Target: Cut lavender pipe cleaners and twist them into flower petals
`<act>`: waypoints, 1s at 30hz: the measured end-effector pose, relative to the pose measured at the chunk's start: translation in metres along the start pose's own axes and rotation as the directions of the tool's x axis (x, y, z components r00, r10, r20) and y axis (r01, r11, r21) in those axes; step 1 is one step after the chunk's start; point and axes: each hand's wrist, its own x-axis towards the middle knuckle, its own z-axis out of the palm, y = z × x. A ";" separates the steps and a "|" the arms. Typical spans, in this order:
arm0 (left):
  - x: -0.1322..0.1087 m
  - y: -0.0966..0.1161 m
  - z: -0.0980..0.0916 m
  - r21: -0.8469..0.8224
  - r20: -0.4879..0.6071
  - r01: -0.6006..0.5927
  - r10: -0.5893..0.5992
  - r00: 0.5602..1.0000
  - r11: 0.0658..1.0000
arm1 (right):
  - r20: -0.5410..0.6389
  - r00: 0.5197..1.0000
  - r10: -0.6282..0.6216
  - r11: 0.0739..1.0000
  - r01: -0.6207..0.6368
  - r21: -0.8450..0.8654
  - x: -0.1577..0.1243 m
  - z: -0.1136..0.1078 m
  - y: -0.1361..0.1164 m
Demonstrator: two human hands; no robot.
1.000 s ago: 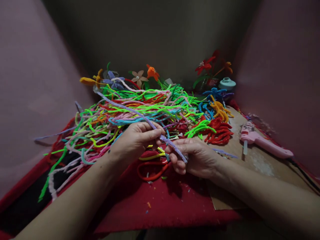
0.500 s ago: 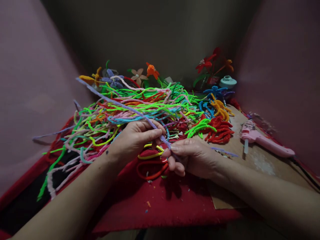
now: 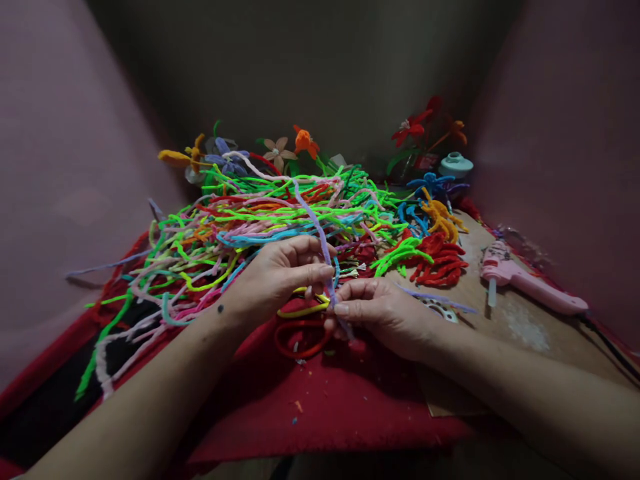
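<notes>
A lavender pipe cleaner [image 3: 316,220] rises between my hands, its far end bent up over the heap. My left hand [image 3: 295,270] pinches it between thumb and fingers. Just below and to the right, my right hand [image 3: 373,310] grips the same pipe cleaner near its lower end, a short piece of which sticks out beneath the fingers. Under both hands lie scissors with red and yellow handles [image 3: 300,341]; their blades are hidden. Behind them spreads a large pile of coloured pipe cleaners [image 3: 280,213], mostly green, pink, red and blue.
On the right, a pink glue gun [image 3: 530,283] rests on a brown board [image 3: 520,333]. Small bundles of red [image 3: 440,260] and orange [image 3: 440,217] pipe cleaner pieces lie beside it. Finished flowers [image 3: 305,141] stand along the back. Red cloth [image 3: 325,420] covers the table's front.
The long end of the lavender pipe cleaner has swung from the far left to nearly upright and looks shorter. Both hands stay close together, still gripping it.
</notes>
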 end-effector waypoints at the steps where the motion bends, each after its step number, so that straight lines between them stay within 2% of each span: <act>1: 0.000 -0.001 -0.001 -0.007 0.014 0.004 -0.004 1.000 1.000 | -0.021 1.000 -0.017 1.000 0.017 -0.019 0.000 0.000 0.000; 5: 0.001 -0.005 -0.002 -0.046 0.060 0.020 -0.017 0.998 0.999 | -0.055 0.998 -0.035 0.997 0.031 -0.069 0.001 0.000 -0.001; 12: 0.002 -0.008 0.004 -0.129 0.064 0.033 -0.025 0.998 0.991 | -0.056 0.997 -0.058 0.998 0.056 -0.035 0.002 0.000 -0.001; 16: 0.001 -0.004 0.007 -0.105 0.100 0.049 -0.038 0.994 0.993 | -0.069 0.995 -0.073 0.997 0.071 -0.025 0.001 0.001 -0.002; 21: -0.002 -0.001 0.012 -0.024 0.132 0.081 -0.078 0.988 0.996 | -0.157 0.964 -0.215 0.974 0.223 0.035 -0.001 0.003 -0.007; 23: -0.003 -0.002 0.014 -0.006 0.127 0.071 -0.070 0.989 0.997 | -0.159 0.955 -0.251 0.966 0.259 0.026 -0.001 0.004 -0.007; 26: -0.004 -0.005 0.015 0.000 0.125 0.056 -0.056 0.991 0.998 | -0.132 0.958 -0.254 0.967 0.256 0.001 0.000 0.004 -0.006; 30: -0.004 -0.006 0.013 -0.006 0.131 0.040 -0.039 0.991 0.999 | -0.192 0.948 -0.256 0.963 0.267 0.032 0.001 0.003 -0.005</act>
